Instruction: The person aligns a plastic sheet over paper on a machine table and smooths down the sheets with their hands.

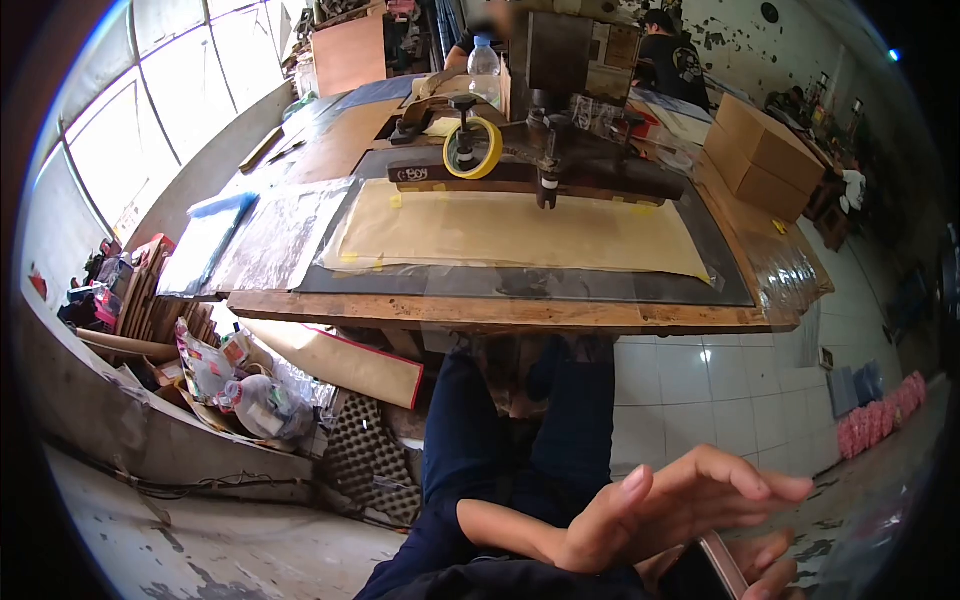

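Observation:
My left hand (690, 505) is at the lower right, its thumb raised apart from the stretched fingers and nothing held in it. Just below it, my right hand (772, 562) grips a dark, flat phone-like object (700, 572) with a pinkish edge, partly hidden by the left hand. Both hands are well in front of the worktable (520, 312). On the table a brown paper sheet (500, 235) lies on a dark mat, beneath a machine's dark bar (600, 182). A yellow tape roll (473, 148) hangs on the machine.
Cardboard boxes (765, 160) stand at the table's right. Plastic sheets (280, 235) lie on its left part. A water bottle (483, 60) is behind the machine. One person (675, 62) is at the back right, another partly hidden behind the table. Clutter fills the lower left.

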Motion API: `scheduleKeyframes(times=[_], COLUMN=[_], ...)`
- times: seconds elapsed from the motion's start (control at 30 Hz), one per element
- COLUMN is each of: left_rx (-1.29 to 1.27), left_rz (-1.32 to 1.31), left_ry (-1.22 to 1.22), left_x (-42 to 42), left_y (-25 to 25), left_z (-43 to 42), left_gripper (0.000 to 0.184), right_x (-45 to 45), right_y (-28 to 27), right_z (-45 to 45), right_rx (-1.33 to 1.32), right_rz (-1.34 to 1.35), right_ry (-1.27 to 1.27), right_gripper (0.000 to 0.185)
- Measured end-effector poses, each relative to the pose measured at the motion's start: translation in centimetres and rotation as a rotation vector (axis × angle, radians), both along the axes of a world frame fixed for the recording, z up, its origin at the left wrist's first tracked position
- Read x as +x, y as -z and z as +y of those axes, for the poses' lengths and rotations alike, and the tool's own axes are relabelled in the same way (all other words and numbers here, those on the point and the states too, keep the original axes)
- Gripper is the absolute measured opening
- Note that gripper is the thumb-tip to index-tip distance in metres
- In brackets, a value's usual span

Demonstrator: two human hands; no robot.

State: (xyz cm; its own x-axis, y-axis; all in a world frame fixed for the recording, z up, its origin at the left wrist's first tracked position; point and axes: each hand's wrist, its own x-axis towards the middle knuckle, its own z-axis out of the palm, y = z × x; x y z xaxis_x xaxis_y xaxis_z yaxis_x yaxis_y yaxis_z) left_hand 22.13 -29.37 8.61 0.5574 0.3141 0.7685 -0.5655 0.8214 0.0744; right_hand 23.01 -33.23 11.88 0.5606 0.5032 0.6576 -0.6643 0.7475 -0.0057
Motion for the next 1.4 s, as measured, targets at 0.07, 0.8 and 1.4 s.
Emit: scheduleKeyframes(times=[0.07,0.8,1.4], left_rx=[-0.056,-0.046,-0.415], left_rz=[0.001,0.0,0.697], left_ry=[0.037,0.078,-0.264], left_x=[0.0,1.9,1.8], left_y=[-0.9,-1.1,0.1], left_z=[-0.5,-1.8,1.9], left_gripper=[0.057,0.043,0.023], right_x=[-0.5,-0.2,4.9], right_y=[-0.7,0.2,4.1], right_z=[0.5,0.5,1.9], right_rx=[0.003,0.285,-0.235], right_rz=[0.077,0.271,0.045], right_ry=[-0.109,-0.297,0.146], right_gripper=[0.01,0.021,0.063])
